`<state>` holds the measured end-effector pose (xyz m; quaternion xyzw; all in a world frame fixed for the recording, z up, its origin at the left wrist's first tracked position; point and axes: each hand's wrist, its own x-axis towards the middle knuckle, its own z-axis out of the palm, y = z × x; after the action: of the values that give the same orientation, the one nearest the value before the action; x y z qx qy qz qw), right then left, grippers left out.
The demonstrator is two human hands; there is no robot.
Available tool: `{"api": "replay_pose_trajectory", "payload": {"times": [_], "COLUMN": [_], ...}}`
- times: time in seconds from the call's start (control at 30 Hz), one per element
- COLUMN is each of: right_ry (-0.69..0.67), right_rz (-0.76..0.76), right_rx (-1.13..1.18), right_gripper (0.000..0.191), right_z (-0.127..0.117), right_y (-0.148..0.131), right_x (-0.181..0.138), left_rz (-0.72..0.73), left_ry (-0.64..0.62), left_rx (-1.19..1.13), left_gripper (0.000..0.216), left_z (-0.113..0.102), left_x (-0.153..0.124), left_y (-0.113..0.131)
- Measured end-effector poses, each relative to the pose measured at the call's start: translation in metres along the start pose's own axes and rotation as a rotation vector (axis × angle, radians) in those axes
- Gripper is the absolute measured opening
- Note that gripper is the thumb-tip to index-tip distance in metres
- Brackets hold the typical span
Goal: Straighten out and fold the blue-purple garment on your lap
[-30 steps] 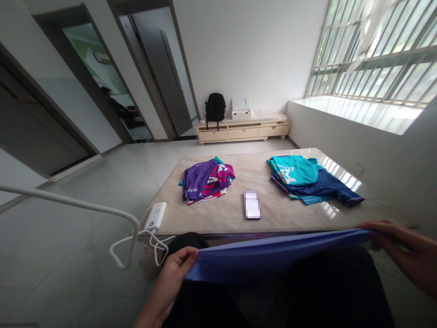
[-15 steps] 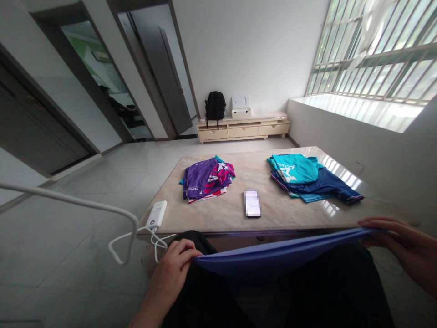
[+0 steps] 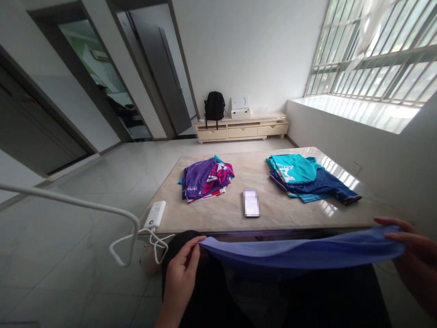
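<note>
A blue-violet piece of fabric (image 3: 293, 253) is stretched between my hands above my lap, just short of the table's near edge. My left hand (image 3: 184, 269) pinches its left corner between thumb and fingers. At the other end, my right hand (image 3: 409, 246) grips the fabric, with fingers above and below it. The cloth sags slightly in the middle, and its lower part fades into shadow over my dark trousers. Whether it is a shirt or another garment I cannot tell.
On the marble-topped table (image 3: 205, 221) lie a purple and red clothes pile (image 3: 201, 180), a teal and navy clothes pile (image 3: 300, 175), a phone (image 3: 251, 203) and a white power bank (image 3: 155, 214) with a cable. A white tube (image 3: 85, 200) crosses at left. A person (image 3: 114, 105) sits beyond the doorway.
The fabric's left corner has risen with my left hand, which has turned upward. My right hand has shifted slightly right, and more of the cloth's upper face shows.
</note>
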<state>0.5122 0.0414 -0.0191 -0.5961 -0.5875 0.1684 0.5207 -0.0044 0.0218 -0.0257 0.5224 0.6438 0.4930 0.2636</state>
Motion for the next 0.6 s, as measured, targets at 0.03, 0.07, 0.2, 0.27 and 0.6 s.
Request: {"api": "replay_pose_trajectory", "payload": {"times": [0.03, 0.07, 0.2, 0.27, 0.6], "right_ry": [-0.013, -0.035, -0.228, -0.346, -0.726], "right_rz": [0.029, 0.056, 0.03, -0.013, 0.013], "right_rx": [0.117, 0.214, 0.25, 0.211, 0.278], "right_gripper": [0.012, 0.011, 0.008, 0.01, 0.013], "right_z": [0.002, 0.005, 0.018, 0.025, 0.077], "right_y": [-0.008, -0.017, -0.053, -0.069, -0.108], "right_x": [0.0, -0.001, -0.003, -0.007, -0.039], "left_rz": [-0.01, -0.013, 0.035, 0.051, -0.246], "left_ry": [0.019, 0.04, 0.127, 0.135, -0.254], "left_rx": [-0.027, -0.047, -0.081, -0.121, -0.687], "left_gripper": [0.035, 0.035, 0.031, 0.028, 0.035], "left_z": [0.004, 0.009, 0.029, 0.041, 0.094], "left_x": [-0.002, -0.004, -0.011, -0.015, -0.054], "left_y": [0.004, 0.008, 0.021, 0.025, 0.068]}}
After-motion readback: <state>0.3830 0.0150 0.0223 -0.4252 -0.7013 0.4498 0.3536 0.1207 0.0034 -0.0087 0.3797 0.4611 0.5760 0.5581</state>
